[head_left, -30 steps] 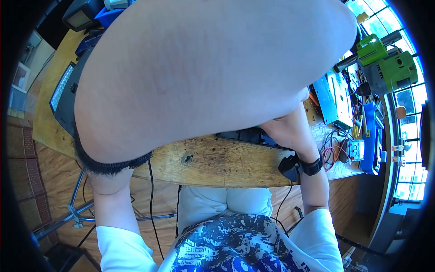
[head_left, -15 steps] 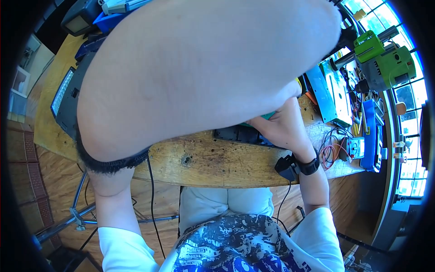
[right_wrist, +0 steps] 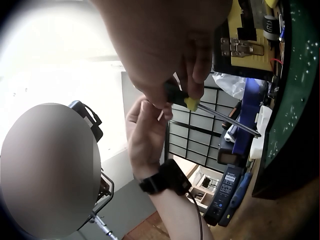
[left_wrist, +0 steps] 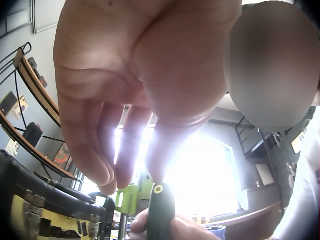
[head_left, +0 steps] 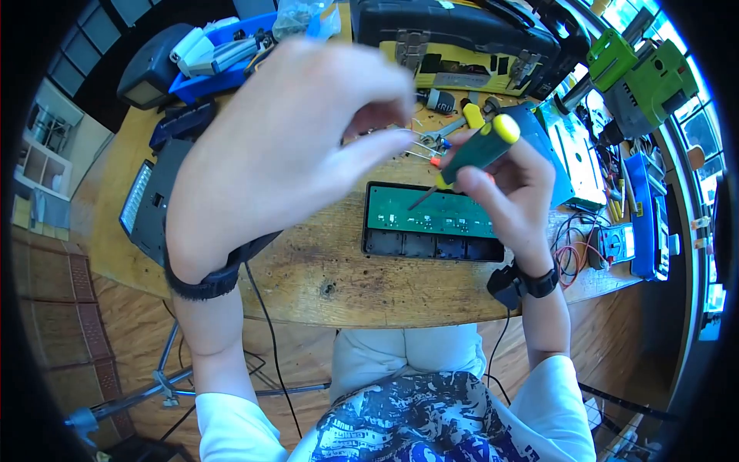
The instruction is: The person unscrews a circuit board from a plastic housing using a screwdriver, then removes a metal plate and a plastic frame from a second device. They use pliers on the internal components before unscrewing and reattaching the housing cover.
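In the head view my right hand [head_left: 525,192] grips a screwdriver [head_left: 483,152] by its green-and-yellow handle. Its thin shaft slants down over a green circuit board [head_left: 454,214]. That board lies in a long black plastic case [head_left: 400,245], whose compartments show along the near side. My left hand [head_left: 277,146] is raised to the left, fingers loosely bent and nothing held. In the left wrist view its fingers [left_wrist: 127,155] hang just above the butt of the screwdriver handle. The right wrist view shows the screwdriver's metal shaft [right_wrist: 227,118] pointing toward the board.
A black-and-yellow toolbox [head_left: 454,58] stands at the back, with loose tools before it. To the right are a green drill [head_left: 654,96], a multimeter [head_left: 616,245] and coiled leads. A blue bin [head_left: 196,86] and dark panel [head_left: 154,204] stand left. Cables hang off the wooden bench [head_left: 308,285].
My left forearm, which covered most of the head view, has drawn back and down to the left. The circuit board and the screwdriver in my right hand now show.
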Motion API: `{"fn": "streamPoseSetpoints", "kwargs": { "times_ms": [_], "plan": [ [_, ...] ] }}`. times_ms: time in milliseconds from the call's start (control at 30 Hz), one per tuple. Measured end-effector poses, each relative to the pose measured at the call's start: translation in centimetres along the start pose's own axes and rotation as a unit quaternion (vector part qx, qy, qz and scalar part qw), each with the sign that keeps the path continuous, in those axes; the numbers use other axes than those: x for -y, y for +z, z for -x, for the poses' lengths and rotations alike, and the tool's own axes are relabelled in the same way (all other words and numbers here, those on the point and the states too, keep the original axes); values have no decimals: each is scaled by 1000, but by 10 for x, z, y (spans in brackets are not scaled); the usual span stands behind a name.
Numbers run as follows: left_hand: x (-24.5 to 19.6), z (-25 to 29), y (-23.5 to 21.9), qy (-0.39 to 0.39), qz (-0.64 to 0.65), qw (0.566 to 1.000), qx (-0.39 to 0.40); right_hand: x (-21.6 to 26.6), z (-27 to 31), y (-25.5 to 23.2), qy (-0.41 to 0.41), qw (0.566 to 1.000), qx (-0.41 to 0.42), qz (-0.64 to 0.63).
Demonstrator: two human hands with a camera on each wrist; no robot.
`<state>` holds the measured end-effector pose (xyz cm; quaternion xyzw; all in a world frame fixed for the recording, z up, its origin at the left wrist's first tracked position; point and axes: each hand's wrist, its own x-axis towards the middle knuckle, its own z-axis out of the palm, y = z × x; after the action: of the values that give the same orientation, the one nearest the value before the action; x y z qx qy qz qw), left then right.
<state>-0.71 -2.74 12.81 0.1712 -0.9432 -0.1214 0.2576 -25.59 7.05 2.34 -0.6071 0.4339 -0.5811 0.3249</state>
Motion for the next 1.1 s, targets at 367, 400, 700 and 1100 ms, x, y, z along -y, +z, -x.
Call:
{"fn": "streamPoseSetpoints", "kwargs": {
  "times_ms": [367,400,700,1100],
  "plan": [
    [55,66,55,-255,-24,951,173,11,-3,-33,-49,998,-45,-10],
    [55,66,58,-245,-22,953,179,13,-3,-32,-61,997,-43,-8],
    [58,71,71,-249,-27,953,171,16,7,-45,-86,994,-63,23],
    [57,77,57,-299,-9,940,162,30,-3,-110,-58,988,42,139]
  ]
}}
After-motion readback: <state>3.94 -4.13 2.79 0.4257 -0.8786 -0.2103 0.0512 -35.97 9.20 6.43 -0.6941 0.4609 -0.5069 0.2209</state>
